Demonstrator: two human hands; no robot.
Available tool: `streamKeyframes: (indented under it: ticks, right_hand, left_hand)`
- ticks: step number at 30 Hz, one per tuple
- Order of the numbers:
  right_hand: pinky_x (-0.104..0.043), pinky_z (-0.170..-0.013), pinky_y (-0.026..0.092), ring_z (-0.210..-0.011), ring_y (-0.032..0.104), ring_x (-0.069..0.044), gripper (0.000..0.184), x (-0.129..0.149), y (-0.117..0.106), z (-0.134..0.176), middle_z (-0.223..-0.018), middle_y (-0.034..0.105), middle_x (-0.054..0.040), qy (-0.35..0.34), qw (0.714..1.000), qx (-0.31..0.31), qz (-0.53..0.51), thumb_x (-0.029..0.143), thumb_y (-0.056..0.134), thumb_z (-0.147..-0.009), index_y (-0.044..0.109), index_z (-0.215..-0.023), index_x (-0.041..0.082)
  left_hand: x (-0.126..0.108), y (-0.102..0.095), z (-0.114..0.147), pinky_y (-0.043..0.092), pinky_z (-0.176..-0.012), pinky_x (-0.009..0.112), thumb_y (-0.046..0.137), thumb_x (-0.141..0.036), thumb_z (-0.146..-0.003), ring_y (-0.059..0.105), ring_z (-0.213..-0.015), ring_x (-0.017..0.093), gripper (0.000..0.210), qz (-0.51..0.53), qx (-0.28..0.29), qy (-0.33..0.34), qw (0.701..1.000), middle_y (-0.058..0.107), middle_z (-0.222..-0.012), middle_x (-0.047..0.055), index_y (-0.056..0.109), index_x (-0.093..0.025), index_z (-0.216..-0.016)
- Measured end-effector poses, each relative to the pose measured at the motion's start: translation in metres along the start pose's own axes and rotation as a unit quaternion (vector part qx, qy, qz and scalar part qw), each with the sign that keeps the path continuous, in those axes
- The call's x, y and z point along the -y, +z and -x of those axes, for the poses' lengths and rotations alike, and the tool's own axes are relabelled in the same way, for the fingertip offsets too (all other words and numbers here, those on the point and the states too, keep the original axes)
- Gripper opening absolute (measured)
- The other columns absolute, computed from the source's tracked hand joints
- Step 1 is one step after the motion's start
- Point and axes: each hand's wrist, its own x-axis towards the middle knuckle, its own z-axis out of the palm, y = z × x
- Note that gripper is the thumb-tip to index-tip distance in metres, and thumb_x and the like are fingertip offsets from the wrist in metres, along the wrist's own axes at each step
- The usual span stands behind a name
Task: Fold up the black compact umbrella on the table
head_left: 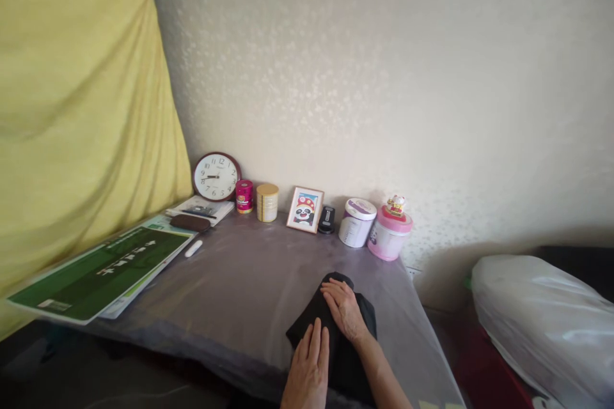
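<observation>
The handling of the black cloth (343, 361) looks to be partway along. So much is done: the cloth lies on the table (230, 281), gathered into a compact shape, and both hands rest on it. It does not look finished, since a rounded lump shows at its far end, a corner juts out to the left and a loose-looking flap lies to the right. How many layers it has, and how much work is left, cannot be told from this view, as the hands and forearm cover much of it.

The cloth sits at the near right part of the table, below the framed picture (305, 209) and the white tub (357, 222), well apart from both. The left hand (309, 364) lies over its near left part, palm down, fingers straight and close together. The right hand (343, 308) lies farther off, across the far part, also palm down, with fingers extended toward the far left. Neither hand visibly pinches the fabric; the thumbs cannot be made out clearly.
</observation>
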Motion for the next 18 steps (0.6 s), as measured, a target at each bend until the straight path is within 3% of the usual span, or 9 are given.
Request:
streamKeyframes:
  ticks: [7, 10, 12, 15, 18]
  right_hand:
    - [-0.042, -0.097, 0.039, -0.109, 0.055, -0.022, 0.036, -0.040, 0.004, -0.034, -0.108, 0.066, -0.0098, 0.069, 0.997, -0.034, 0.031, 0.030, 0.035, -0.089, 0.067, -0.098, 0.017]
    - [-0.045, -0.096, 0.039, -0.110, 0.054, -0.025, 0.038, -0.025, -0.004, -0.029, -0.110, 0.064, -0.0128, 0.108, 0.989, -0.093, 0.034, 0.037, 0.035, -0.089, 0.064, -0.103, 0.017]
    - [-0.042, -0.096, 0.039, -0.111, 0.053, -0.023, 0.038, -0.005, -0.007, -0.017, -0.112, 0.063, -0.0124, 0.085, 0.991, -0.104, 0.000, 0.039, 0.035, -0.090, 0.062, -0.107, 0.018]
    - [-0.040, -0.100, 0.036, -0.111, 0.053, -0.020, 0.034, 0.018, -0.002, 0.003, -0.100, 0.068, -0.0073, 0.015, 0.999, 0.007, -0.043, 0.034, 0.035, -0.091, 0.066, -0.098, 0.022]
    - [-0.048, -0.104, 0.028, -0.116, 0.050, -0.023, 0.033, 0.014, 0.004, 0.006, -0.106, 0.067, -0.0070, 0.013, 1.000, -0.010, -0.009, 0.029, 0.036, -0.090, 0.066, -0.098, 0.021]
  left_hand:
    - [-0.002, -0.004, 0.000, 0.024, -0.109, 0.044, 0.034, -0.002, -0.073, 0.013, -0.135, 0.028, 0.074, 0.022, 0.028, -0.025, 0.999, 0.007, -0.148, 0.009, 0.009, -0.022, -0.139]
    - [-0.002, -0.002, -0.001, 0.023, -0.109, 0.043, 0.031, 0.000, -0.072, 0.012, -0.136, 0.027, 0.073, 0.026, 0.030, -0.034, 0.999, 0.007, -0.148, 0.009, 0.011, -0.021, -0.139]
    - [0.000, 0.001, -0.002, 0.023, -0.110, 0.043, 0.031, -0.001, -0.073, 0.012, -0.136, 0.027, 0.072, 0.029, 0.020, -0.029, 0.999, 0.008, -0.148, 0.009, 0.012, -0.021, -0.140]
    - [0.001, 0.004, -0.002, 0.022, -0.110, 0.042, 0.039, -0.005, -0.073, 0.012, -0.136, 0.028, 0.073, 0.028, 0.019, -0.017, 0.999, 0.009, -0.148, 0.010, 0.014, -0.018, -0.140]
    - [-0.001, -0.001, 0.000, 0.021, -0.110, 0.043, 0.054, -0.007, -0.061, 0.011, -0.136, 0.031, 0.090, 0.021, 0.031, -0.014, 0.999, 0.006, -0.148, 0.013, 0.013, -0.016, -0.140]
